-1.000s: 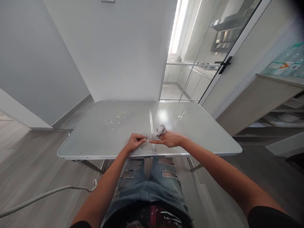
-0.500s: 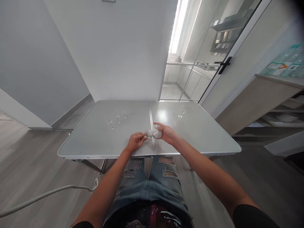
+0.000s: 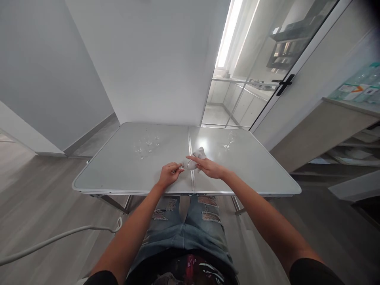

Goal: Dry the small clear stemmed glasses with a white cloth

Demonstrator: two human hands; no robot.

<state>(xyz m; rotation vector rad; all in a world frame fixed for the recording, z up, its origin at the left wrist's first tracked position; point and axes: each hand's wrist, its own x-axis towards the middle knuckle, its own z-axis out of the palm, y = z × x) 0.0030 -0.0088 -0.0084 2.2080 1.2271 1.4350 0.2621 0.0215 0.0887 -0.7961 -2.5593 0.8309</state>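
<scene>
Grey folding table (image 3: 124, 174); small clear glass (image 3: 184, 165) half-wrapped in crumpled grey cloth (image 3: 197, 156).

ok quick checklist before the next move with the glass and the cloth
1. Left hand pinches the stem end of the small glass: ok.
2. Right hand holds the grey cloth wrapped about the glass's bowl: ok.
3. Glass is over the table, near its front edge, not past it: ok.
4. Group of small glasses on the left half stands apart from both hands: ok.
5. Lone stemmed glass on the right half stands upright, clear of the right arm: ok.
6. Held glass clean or intact: cannot tell, too small and see-through.
</scene>
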